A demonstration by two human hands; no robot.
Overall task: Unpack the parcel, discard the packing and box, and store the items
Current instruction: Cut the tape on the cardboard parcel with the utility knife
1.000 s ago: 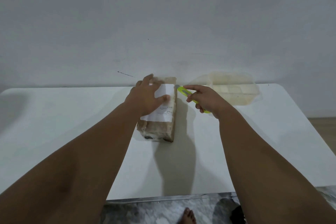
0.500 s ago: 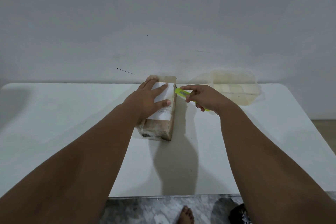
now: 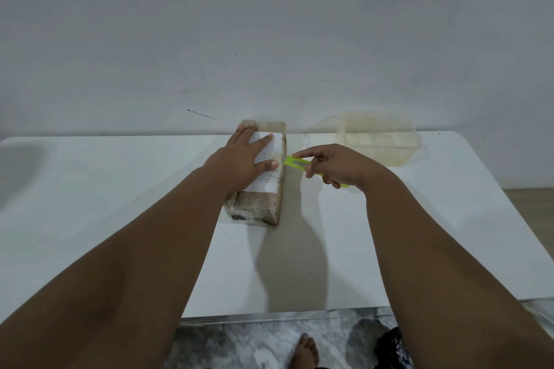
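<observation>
A brown parcel (image 3: 257,207) wrapped in clear tape, with a white label on top, lies lengthwise on the white table (image 3: 105,189). My left hand (image 3: 244,159) presses flat on its top, fingers spread over the label. My right hand (image 3: 335,166) grips a lime-green utility knife (image 3: 295,162), whose tip touches the parcel's right upper edge about midway along its length.
A clear plastic container (image 3: 377,138) stands at the back right of the table, against the white wall. The table's near edge has a metal trim; below it are a marbled floor, a bare foot (image 3: 304,352) and a dark object (image 3: 389,344).
The knife tip has slid along the parcel's right edge towards me. My left hand has shifted slightly on the label, fingers spreading flatter.
</observation>
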